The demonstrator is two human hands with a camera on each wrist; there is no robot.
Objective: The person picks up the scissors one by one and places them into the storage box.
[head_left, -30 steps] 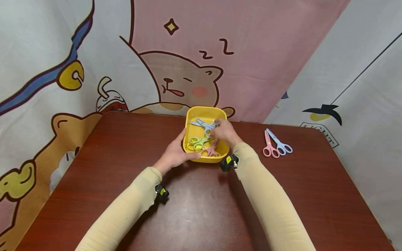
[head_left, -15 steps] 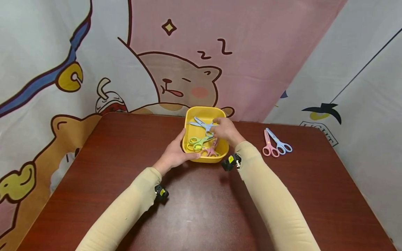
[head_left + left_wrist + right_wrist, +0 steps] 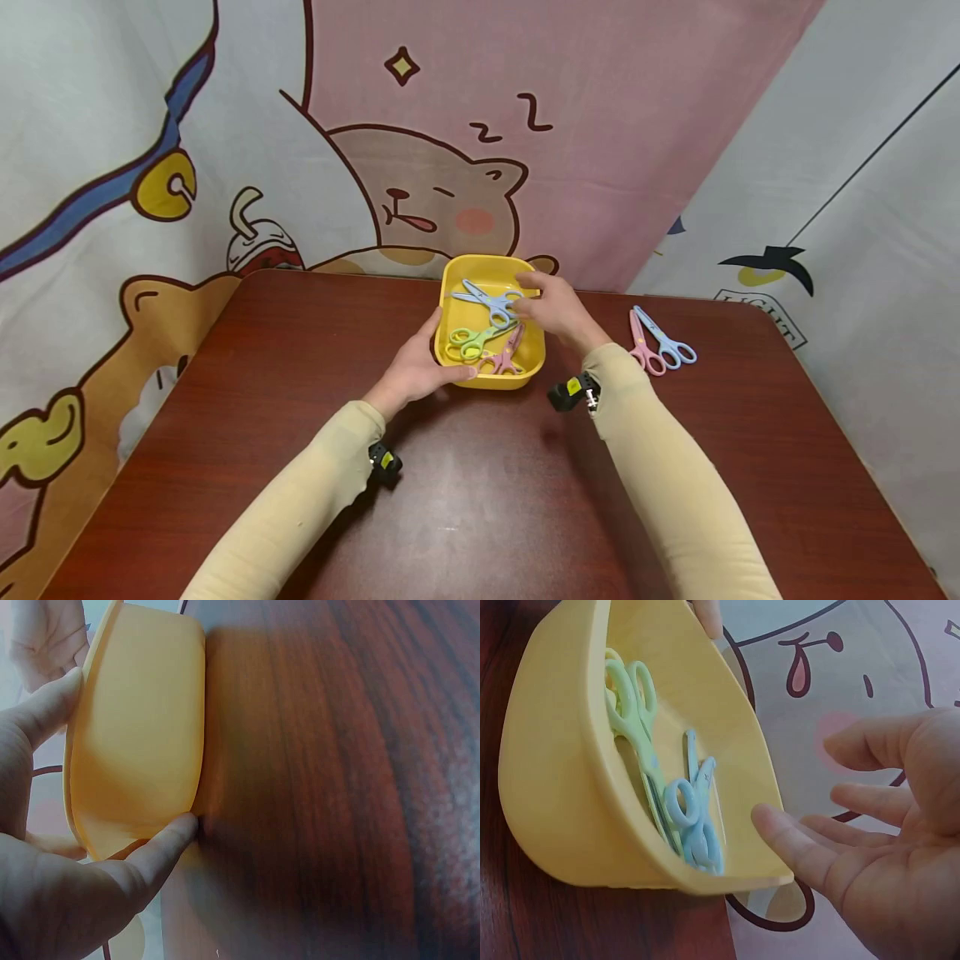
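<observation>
A yellow plastic basket (image 3: 491, 382) stands near the table's far edge. My left hand (image 3: 416, 367) grips its near left corner, thumb along the front rim and fingers at the left side. In the left wrist view, fingers (image 3: 166, 840) touch the basket's outer wall. Inside lie light blue scissors (image 3: 491, 302), green scissors (image 3: 480, 340) and pink scissors (image 3: 506, 354); something yellow shows partly under the green pair. My right hand (image 3: 558, 308) is at the right rim, fingers spread and holding nothing. The right wrist view shows its fingers beside the wall, apart from the blue scissors (image 3: 696, 825).
To the right on the brown table (image 3: 450, 517) lie another pink pair of scissors (image 3: 643, 346) and another blue pair of scissors (image 3: 667, 340), side by side. A cartoon-printed cloth (image 3: 600, 150) hangs right behind the table.
My right hand has let go of the blue scissors, which lie in the basket, and has drawn back to the right. The left hand has stayed in place.
</observation>
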